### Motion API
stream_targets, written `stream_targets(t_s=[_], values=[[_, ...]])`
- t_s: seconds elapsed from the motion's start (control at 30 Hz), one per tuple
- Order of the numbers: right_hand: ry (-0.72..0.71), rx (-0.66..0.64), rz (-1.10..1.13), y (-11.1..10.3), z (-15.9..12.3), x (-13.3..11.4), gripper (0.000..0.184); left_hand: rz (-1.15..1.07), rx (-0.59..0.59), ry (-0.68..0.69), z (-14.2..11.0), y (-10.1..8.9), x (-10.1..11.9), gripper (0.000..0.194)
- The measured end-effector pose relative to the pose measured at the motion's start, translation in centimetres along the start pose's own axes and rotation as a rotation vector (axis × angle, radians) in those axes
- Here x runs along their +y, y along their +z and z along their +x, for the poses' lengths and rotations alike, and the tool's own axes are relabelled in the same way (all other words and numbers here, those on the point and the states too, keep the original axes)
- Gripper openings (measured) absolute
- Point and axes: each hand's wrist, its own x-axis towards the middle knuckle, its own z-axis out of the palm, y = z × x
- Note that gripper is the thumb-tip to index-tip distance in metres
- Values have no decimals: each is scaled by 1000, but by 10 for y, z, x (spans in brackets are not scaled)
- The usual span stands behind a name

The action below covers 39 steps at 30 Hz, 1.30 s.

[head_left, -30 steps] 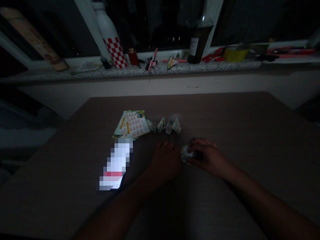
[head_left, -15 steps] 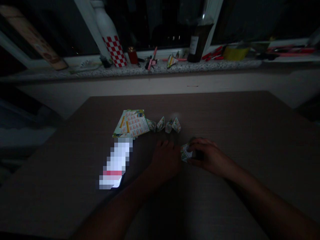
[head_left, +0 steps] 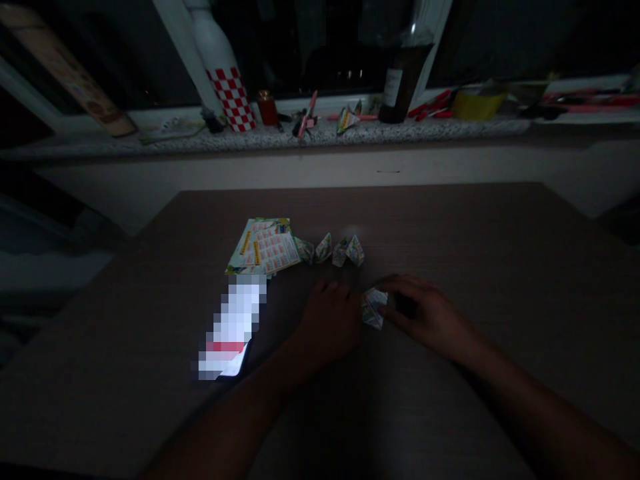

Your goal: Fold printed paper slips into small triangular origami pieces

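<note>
A small folded piece of printed paper lies low over the table between my two hands. My left hand is closed at its left edge, with the fingers bent down and the fingertips partly hidden in shadow. From the right, my right hand has its thumb on the paper's face and its forefinger at the top edge. Beyond my hands stand several folded paper shapes in a row. Beside them is a stack of printed leaflets, and a lit phone lies left of my left hand.
The wooden table meets a white wall under a stone windowsill. On the sill stand a red-checked white bottle, a small red jar, a dark bottle and a yellow item. The light is dim.
My right hand's fingers have spread a little and shifted on the paper, so more of its folded face shows. My left hand has hardly moved.
</note>
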Motion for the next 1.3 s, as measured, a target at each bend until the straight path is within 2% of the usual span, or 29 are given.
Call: stream_targets(t_s=[0.17, 0.33, 0.57, 0.73, 0.83, 0.97, 1.3], values=[[44, 136, 146, 8, -1, -4, 21, 15, 11, 10, 1, 1, 0, 18], [-26, 140, 182, 16, -2, -9, 22, 13, 0, 11, 2, 1, 0, 17], [-40, 132, 96, 15, -2, -9, 20, 3, -18, -7, 2, 0, 1, 17], [-108, 159, -129, 5, -1, -4, 25, 7, -48, -8, 3, -1, 2, 19], [-155, 76, -159, 3, 2, -1, 22, 9, -59, -16, 3, -1, 3, 20], [-181, -29, -80, 6, 4, 1, 17, 13, -46, -14, 3, -3, 3, 20], [-103, -71, 5, 8, 3, 4, 23, 7, -49, -16, 3, -3, 2, 21]])
